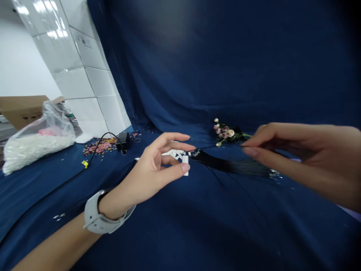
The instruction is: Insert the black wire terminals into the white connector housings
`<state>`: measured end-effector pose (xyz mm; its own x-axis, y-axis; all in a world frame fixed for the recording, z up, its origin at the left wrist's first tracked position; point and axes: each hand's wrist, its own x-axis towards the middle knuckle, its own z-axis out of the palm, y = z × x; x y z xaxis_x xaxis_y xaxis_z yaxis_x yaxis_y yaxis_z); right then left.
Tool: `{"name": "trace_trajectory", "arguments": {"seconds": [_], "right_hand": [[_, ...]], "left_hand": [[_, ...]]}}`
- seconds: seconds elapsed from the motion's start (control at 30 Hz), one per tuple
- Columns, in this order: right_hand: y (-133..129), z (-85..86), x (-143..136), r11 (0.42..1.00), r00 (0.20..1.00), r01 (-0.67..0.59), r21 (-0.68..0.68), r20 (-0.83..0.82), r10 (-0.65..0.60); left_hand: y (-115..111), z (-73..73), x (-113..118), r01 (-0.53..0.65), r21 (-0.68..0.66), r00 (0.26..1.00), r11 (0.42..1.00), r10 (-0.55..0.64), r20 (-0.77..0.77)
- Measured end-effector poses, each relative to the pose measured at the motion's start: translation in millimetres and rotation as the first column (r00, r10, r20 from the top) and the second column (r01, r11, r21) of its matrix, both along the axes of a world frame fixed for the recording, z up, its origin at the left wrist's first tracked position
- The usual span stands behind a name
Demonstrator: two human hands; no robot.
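My left hand point(158, 162), with a grey watch on its wrist, pinches a small white plastic connector point(185, 160) under the thumb tip. Its upper fingers stretch out above the piece. To the right, my right hand point(299, 158) is closed in a pinch, thumb against forefinger. A thin black wire seems to pass through that pinch, though blur makes it faint. Between the hands lies a bundle of black wires point(239, 166) with shiny metal ends. Several more white connectors point(175, 153) are heaped behind my left fingers, partly hidden.
Pink and white flowers point(224, 132) lie at the back. On the left are a black box point(123, 140) with a cable, scattered colourful bits point(101, 146) and a clear bag of white pieces point(39, 145). White cartons point(84, 75) are stacked beside the blue cloth point(197, 222).
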<state>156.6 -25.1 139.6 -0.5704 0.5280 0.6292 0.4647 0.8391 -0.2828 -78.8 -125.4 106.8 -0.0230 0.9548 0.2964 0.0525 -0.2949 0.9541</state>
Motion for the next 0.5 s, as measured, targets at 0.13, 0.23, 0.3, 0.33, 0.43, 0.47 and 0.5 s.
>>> {"name": "trace_trajectory", "arguments": {"seconds": [0.13, 0.23, 0.3, 0.33, 0.43, 0.47, 0.5], "right_hand": [[1, -1.0, -3, 0.996, 0.999, 0.017, -0.088, 0.048, -0.013], [4, -2.4, -4, 0.992, 0.997, 0.037, -0.119, 0.067, -0.029], [3, -5.4, -8, 0.996, 0.998, -0.008, -0.094, 0.056, 0.014], [1, -7.5, -12, 0.997, 0.998, -0.040, -0.068, 0.040, 0.043], [-12, -14.9, -28, 0.991, 0.992, -0.118, -0.065, 0.031, 0.120], [-17, -17.4, -33, 0.986, 0.988, -0.142, -0.089, 0.041, 0.146], [-22, -19.5, -38, 0.980, 0.985, -0.160, -0.115, 0.051, 0.167]], "left_hand": [[-3, 0.9, -1, 0.032, 0.065, 0.999, 0.997, -0.031, -0.008], [-2, -0.5, -2, 0.004, 0.064, 0.999, 0.998, -0.001, -0.044], [-1, -3.0, -3, -0.017, 0.069, 0.997, 0.997, 0.023, -0.079], [0, -4.7, -3, -0.024, 0.072, 0.995, 0.997, 0.031, -0.094], [0, -10.4, 1, -0.025, 0.041, 0.992, 0.999, 0.030, -0.122], [-1, -12.1, 4, -0.021, 0.018, 0.992, 1.000, 0.023, -0.124], [-2, -13.5, 6, -0.020, -0.004, 0.992, 1.000, 0.019, -0.122]]}}
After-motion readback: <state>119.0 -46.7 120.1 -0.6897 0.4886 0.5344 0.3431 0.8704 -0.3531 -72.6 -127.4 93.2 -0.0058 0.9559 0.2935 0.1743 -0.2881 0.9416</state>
